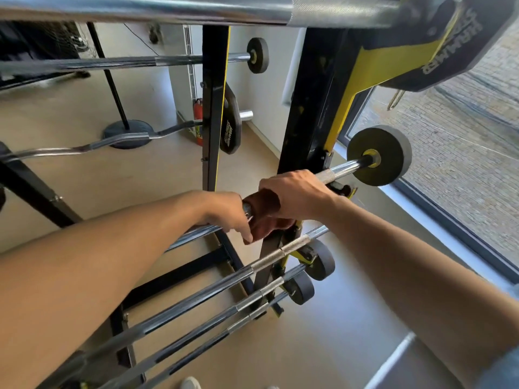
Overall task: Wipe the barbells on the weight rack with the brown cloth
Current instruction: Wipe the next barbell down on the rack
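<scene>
"HAMMER" stands in pale capitals, upside down, on the black-and-yellow weight plate (438,43) at the top right of the weight rack (214,108). A smaller black plate (230,127) beside the rack's middle upright carries similar lettering, perhaps the same brand, too small to read.

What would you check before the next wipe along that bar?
1. Cloth wrapped round the bar: ok.
2. Right hand gripping over the cloth: ok.
3. Left hand on the cloth's lower end: ok.
4. Bar seated in the rack: cannot tell, its hook is hidden.
5. Room to slide toward the end plate: ok, bare bar shows.
6. Bar already clean: cannot tell.
</scene>
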`<state>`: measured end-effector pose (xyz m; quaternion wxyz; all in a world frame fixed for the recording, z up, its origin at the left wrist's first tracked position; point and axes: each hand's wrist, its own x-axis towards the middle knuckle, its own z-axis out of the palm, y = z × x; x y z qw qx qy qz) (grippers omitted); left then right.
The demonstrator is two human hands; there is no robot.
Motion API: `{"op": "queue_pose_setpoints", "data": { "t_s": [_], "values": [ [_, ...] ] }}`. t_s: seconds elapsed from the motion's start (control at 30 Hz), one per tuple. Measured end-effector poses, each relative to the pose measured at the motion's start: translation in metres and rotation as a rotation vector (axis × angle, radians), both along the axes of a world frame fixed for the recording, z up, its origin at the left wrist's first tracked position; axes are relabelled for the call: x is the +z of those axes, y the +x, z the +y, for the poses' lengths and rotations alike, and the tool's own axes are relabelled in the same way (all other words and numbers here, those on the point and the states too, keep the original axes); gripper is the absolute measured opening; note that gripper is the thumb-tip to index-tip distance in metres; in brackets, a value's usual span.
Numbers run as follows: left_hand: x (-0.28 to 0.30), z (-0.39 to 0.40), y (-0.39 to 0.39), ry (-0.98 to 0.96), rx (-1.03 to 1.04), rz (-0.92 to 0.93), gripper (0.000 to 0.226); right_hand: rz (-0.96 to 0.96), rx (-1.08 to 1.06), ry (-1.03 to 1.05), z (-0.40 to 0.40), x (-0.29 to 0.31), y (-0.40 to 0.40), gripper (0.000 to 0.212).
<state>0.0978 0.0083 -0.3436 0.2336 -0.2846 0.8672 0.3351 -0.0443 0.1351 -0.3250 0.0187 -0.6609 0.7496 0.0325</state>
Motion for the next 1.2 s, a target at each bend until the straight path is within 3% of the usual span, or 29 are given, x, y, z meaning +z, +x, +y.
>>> {"op": "queue_pose_setpoints", "data": {
  "t_s": [0.1, 0.13, 0.23, 0.4, 0.57, 0.7, 0.8, 0.97, 1.1, 1.2],
  "values": [
    [0.000, -0.001, 0.006, 0.075, 0.043, -0.006, 0.045, 0.003, -0.012, 0.015, 0.007, 0.004, -0.026, 0.030],
    [0.000, -0.001, 0.006, 0.068, 0.055, -0.005, 0.054, -0.005, -0.045, 0.003, 0.012, 0.005, -0.038, 0.026],
    [-0.003, 0.003, 0.008, -0.026, 0.095, 0.109, 0.111, -0.010, -0.143, -0.015, 0.022, 0.009, -0.059, 0.023],
    [-0.003, 0.007, 0.012, -0.007, 0.092, 0.280, 0.144, -0.026, -0.063, -0.094, 0.009, -0.005, -0.015, 0.021],
    [0.000, -0.002, 0.005, 0.116, 0.091, 0.075, 0.146, 0.013, 0.062, -0.138, -0.004, -0.018, 0.019, 0.031],
    [-0.002, -0.006, 0.003, 0.129, 0.057, -0.032, 0.137, 0.014, -0.073, -0.033, 0.017, 0.004, -0.038, 0.026],
    [-0.002, -0.003, 0.003, 0.067, 0.020, 0.017, 0.131, 0.024, -0.139, -0.086, 0.026, 0.001, -0.058, 0.024],
    [-0.001, 0.009, 0.009, -0.037, 0.030, 0.278, 0.135, 0.013, -0.121, -0.184, 0.015, -0.014, -0.022, 0.026],
    [-0.003, 0.006, 0.009, -0.022, 0.076, 0.238, 0.150, 0.007, 0.032, -0.218, -0.006, -0.025, 0.033, 0.041],
    [-0.003, 0.003, 0.008, 0.052, 0.076, 0.180, 0.155, -0.007, 0.054, -0.134, 0.000, -0.014, 0.010, 0.028]
  ]
}}
